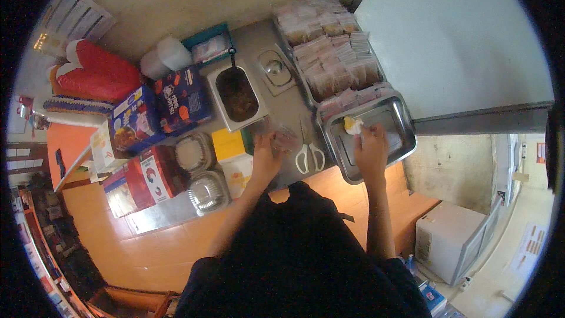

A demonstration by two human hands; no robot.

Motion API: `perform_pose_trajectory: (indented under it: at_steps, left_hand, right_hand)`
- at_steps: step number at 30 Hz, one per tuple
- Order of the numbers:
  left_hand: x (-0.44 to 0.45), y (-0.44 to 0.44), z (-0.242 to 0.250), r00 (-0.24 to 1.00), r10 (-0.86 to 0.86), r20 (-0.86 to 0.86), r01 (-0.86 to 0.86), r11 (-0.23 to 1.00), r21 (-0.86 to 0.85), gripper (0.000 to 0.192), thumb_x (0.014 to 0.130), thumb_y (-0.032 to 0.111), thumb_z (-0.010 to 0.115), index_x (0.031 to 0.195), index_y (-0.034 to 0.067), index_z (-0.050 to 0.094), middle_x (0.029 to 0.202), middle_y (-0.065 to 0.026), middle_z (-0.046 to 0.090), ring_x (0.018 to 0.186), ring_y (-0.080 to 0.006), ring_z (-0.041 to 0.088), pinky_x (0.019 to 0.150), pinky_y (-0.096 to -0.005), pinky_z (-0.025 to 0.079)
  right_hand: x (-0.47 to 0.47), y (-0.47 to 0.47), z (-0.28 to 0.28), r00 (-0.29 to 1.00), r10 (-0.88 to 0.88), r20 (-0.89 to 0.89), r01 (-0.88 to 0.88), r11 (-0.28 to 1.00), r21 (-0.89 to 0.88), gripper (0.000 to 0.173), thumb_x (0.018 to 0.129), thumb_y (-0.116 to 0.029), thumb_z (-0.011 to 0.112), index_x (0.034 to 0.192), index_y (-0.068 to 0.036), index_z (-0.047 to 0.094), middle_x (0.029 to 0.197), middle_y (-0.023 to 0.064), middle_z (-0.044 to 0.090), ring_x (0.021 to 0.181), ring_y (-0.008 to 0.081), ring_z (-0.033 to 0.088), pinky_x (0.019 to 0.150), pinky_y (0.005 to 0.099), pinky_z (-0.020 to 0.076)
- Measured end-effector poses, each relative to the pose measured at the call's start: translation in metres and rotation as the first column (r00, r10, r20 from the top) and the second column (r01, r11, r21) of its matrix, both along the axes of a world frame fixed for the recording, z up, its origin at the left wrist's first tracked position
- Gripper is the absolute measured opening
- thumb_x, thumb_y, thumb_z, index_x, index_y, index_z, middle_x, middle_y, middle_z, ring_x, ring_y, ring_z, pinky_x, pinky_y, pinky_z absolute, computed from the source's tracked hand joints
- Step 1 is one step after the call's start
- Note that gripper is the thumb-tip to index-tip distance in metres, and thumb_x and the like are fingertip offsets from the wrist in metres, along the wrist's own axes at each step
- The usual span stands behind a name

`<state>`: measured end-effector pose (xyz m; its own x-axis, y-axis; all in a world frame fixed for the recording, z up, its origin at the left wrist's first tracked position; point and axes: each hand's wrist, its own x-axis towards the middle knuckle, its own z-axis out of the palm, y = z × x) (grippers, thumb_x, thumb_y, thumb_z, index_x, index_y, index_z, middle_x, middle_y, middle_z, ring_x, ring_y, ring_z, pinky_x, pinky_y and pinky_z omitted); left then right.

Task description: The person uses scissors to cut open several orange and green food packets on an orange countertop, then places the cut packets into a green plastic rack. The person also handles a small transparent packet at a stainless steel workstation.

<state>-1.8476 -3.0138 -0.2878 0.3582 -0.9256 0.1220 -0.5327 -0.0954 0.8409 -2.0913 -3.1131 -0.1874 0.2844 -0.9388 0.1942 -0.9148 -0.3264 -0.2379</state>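
Note:
My left hand [265, 157] holds a small clear plastic packet [284, 140] by its edge, above the steel counter; motion blur hides what the packet contains. Over a rectangular stainless steel tray [399, 141], my right hand [371, 150] pinches a crumpled white and yellow piece [353, 125], perhaps tissue or wrapping. White-handled scissors [310, 159] lie between my hands, blades pointing away from me. Beyond my left hand is a deep steel food pan [238, 97] with dark brown contents and a black-handled utensil standing in it.
Filled plastic packets [340, 62] crowd a tray at the back right. A steel lid [276, 68] lies beside the pan. To the left are blue boxes [183, 101], a yellow-and-white box [229, 150], clear clamshell containers [207, 192] and a teal basket [212, 46].

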Motion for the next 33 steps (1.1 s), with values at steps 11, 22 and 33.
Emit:
perform_pose_trajectory:
  at_steps: [11, 22, 33]
  left_hand:
    - [0.029, -0.018, -0.008, 0.866, -0.482, 0.133, 0.462, 0.873, 0.154, 0.035, 0.069, 0.008, 0.073, 0.102, 0.01, 0.06, 0.104, -0.0117, 0.064, 0.104, -0.0343, 0.059, 0.093, -0.0464, 0.044]
    - [0.05, -0.024, -0.013, 0.791, -0.51, 0.337, 0.508, 0.855, 0.1, 0.005, 0.08, 0.011, 0.068, 0.084, 0.009, 0.07, 0.087, -0.0062, 0.067, 0.081, -0.0272, 0.067, 0.076, -0.0394, 0.051]
    - [0.054, -0.037, 0.0, 0.812, -0.57, 0.126, 0.546, 0.818, 0.18, 0.017, 0.079, 0.024, 0.075, 0.089, 0.01, 0.072, 0.08, -0.0126, 0.068, 0.075, -0.0315, 0.068, 0.071, -0.0392, 0.052]
  right_hand:
    - [0.058, 0.089, -0.109, 0.994, 0.07, 0.08, -0.086, 0.97, 0.229, 0.032, 0.08, -0.014, 0.064, 0.109, -0.001, 0.06, 0.108, 0.0198, 0.063, 0.088, 0.0383, 0.065, 0.075, 0.046, 0.0547]
    - [0.075, 0.088, -0.138, 0.995, -0.095, -0.033, 0.1, 0.967, 0.235, 0.033, 0.077, -0.016, 0.07, 0.101, 0.002, 0.057, 0.095, 0.0201, 0.062, 0.085, 0.0356, 0.066, 0.073, 0.0465, 0.0544]
    - [0.034, 0.126, -0.126, 0.749, -0.454, 0.483, 0.185, 0.843, 0.505, 0.041, 0.078, -0.027, 0.074, 0.1, 0.006, 0.062, 0.093, 0.022, 0.069, 0.087, 0.0365, 0.068, 0.077, 0.0436, 0.0533]
